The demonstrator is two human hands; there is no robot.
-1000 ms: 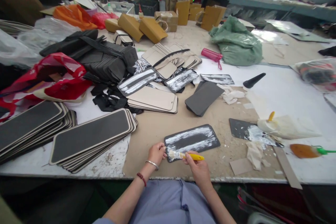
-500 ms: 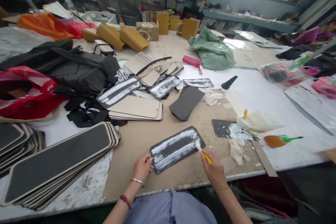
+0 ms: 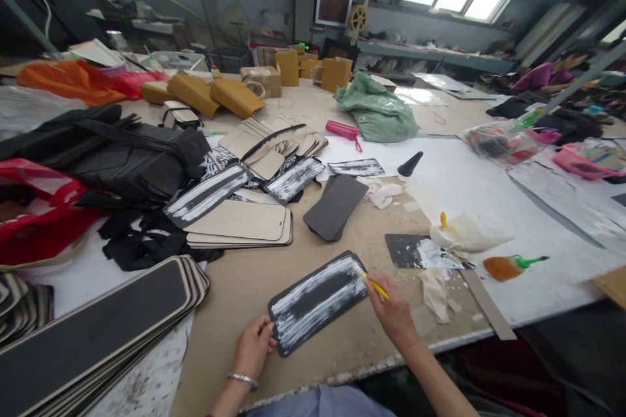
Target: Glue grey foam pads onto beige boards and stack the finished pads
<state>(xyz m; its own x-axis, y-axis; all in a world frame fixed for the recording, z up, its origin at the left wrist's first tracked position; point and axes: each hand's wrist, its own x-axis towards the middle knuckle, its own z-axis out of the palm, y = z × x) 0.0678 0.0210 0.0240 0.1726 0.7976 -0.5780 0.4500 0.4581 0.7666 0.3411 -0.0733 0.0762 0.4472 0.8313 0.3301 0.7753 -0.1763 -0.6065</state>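
Observation:
A dark rounded panel (image 3: pixel 317 300) streaked with white paste lies tilted on the brown board (image 3: pixel 235 313). My left hand (image 3: pixel 253 346) pinches the panel's lower left corner between thumb and fingers. My right hand (image 3: pixel 390 313) is closed round a brush with a yellow handle (image 3: pixel 377 288); its tip rests on the panel's right end. To the right, a smaller dark plate (image 3: pixel 403 251) carries a smear of white paste. Two plain dark panels (image 3: pixel 335 206) lie stacked behind the panel.
Long dark panels (image 3: pixel 98 332) are stacked at the left, beige panels (image 3: pixel 239 221) behind. An orange bottle with a green nozzle (image 3: pixel 503 268), a crumpled cloth (image 3: pixel 435 293) and a flat strip (image 3: pixel 489 306) lie on the right. A green bag (image 3: pixel 376 107) sits farther back.
The view has shifted, so the table's things appear farther left and lower. The brush tip has moved slightly up toward the panel's upper right corner. My left hand keeps its hold.

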